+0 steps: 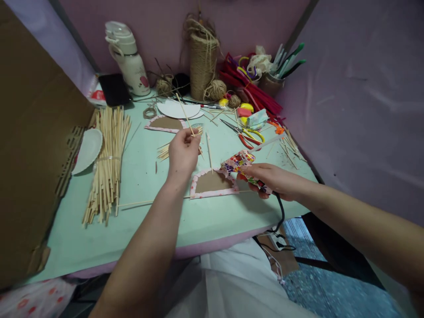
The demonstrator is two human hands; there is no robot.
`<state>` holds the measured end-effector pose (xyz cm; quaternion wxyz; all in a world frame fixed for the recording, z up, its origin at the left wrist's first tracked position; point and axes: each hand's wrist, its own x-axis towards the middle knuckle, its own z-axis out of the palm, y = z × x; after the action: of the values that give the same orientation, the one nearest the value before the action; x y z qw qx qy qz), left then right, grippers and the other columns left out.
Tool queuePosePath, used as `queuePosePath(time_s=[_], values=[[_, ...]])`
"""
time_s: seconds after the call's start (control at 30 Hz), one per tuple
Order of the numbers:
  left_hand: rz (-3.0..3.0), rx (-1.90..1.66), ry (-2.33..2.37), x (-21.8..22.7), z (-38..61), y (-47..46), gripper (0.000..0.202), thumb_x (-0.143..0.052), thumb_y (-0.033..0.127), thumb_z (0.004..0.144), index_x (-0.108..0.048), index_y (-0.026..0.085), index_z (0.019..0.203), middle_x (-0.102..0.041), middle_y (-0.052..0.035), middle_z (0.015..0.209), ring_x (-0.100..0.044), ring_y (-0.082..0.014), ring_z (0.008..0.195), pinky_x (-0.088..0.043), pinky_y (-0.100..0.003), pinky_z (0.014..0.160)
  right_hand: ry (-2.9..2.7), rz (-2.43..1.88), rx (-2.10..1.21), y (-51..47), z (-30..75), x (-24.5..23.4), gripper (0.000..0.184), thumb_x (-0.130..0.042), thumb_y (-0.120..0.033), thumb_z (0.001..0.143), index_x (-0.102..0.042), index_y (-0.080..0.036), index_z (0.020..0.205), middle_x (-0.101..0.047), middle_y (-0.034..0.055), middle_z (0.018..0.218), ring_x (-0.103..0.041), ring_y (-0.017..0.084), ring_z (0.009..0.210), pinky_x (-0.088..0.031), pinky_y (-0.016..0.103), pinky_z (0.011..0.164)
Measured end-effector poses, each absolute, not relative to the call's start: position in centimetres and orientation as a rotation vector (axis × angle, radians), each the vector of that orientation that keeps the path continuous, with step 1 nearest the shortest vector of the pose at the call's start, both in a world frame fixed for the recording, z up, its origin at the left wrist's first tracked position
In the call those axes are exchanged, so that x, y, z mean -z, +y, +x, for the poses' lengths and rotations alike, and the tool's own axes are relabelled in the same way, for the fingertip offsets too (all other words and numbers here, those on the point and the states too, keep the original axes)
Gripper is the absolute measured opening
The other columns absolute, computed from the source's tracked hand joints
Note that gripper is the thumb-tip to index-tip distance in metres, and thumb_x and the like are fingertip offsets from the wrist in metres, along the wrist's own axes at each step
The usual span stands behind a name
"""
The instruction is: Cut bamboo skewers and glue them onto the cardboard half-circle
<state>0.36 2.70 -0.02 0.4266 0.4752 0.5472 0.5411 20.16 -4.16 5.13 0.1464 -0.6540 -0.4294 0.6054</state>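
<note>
My left hand [186,152] pinches a thin wooden stick [184,109], which slants up and away over the table. In my right hand [266,177] is a hot glue gun [239,162] with a colourful floral pattern; a translucent glue stick juts from its back end. Its nozzle points left, close above a half-round cardboard piece [212,182] edged in pink-spotted trim. Another wooden stick [209,152] reaches from that piece's curved edge away from me. A long stick [135,203] runs along its straight edge. Beyond my left hand lies a second trimmed half-round [167,123].
A bundle of wooden sticks [107,170] and a folded white paper plate [88,150] lie left, beside a cardboard wall [36,132]. Scissors [243,131] are right of centre. A white bottle [129,62] and twine roll [202,62] stand behind. The gun's black cord [281,210] hangs over the front edge.
</note>
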Motion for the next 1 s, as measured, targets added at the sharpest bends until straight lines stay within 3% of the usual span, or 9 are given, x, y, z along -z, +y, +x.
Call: queuePosePath(time_s=[0.17, 0.33, 0.53, 1.0], values=[[1.176, -1.263, 1.378, -0.4, 0.1, 2.6, 0.016, -0.056, 0.018, 0.079, -0.063, 0.017, 0.093, -0.053, 0.0026, 0.065, -0.052, -0.0098, 0.053, -0.044, -0.022, 0.052, -1.271, -1.901, -1.705, -4.0, 19.8, -4.5, 0.038, -0.061, -0.057, 0.079, -0.061, -0.019, 0.079, -0.052, 0.0014, 0.066, -0.044, 0.011, 0.054, -0.032, 0.021, 0.037], [1.237, -1.183, 1.358, 0.2, 0.0, 2.6, 0.021, -0.061, 0.023, 0.078, -0.065, 0.017, 0.097, -0.054, 0.0039, 0.061, -0.053, -0.0102, 0.050, -0.043, -0.024, 0.054, -1.307, -1.936, -1.702, -4.1, 19.5, -4.2, 0.042, -0.057, -0.060, 0.080, -0.057, -0.019, 0.076, -0.048, -0.0018, 0.057, -0.039, 0.009, 0.045, -0.032, 0.021, 0.038], [1.303, -1.147, 1.379, 0.5, -0.1, 2.5, 0.032, -0.067, 0.026, 0.073, -0.065, 0.012, 0.102, -0.059, 0.0025, 0.061, -0.055, -0.0120, 0.052, -0.044, -0.027, 0.061, -1.336, -1.937, -1.681, -4.1, 19.3, -4.1, 0.042, -0.056, -0.060, 0.081, -0.057, -0.018, 0.079, -0.049, -0.0020, 0.058, -0.040, 0.009, 0.045, -0.032, 0.021, 0.038], [1.320, -1.120, 1.377, 0.5, 0.0, 2.4, 0.030, -0.066, 0.025, 0.074, -0.065, 0.013, 0.102, -0.057, 0.0035, 0.059, -0.055, -0.0123, 0.054, -0.043, -0.027, 0.062, -1.362, -1.942, -1.674, -3.9, 19.2, -4.1, 0.042, -0.054, -0.059, 0.083, -0.059, -0.017, 0.080, -0.048, -0.0019, 0.060, -0.041, 0.009, 0.046, -0.034, 0.020, 0.038]])
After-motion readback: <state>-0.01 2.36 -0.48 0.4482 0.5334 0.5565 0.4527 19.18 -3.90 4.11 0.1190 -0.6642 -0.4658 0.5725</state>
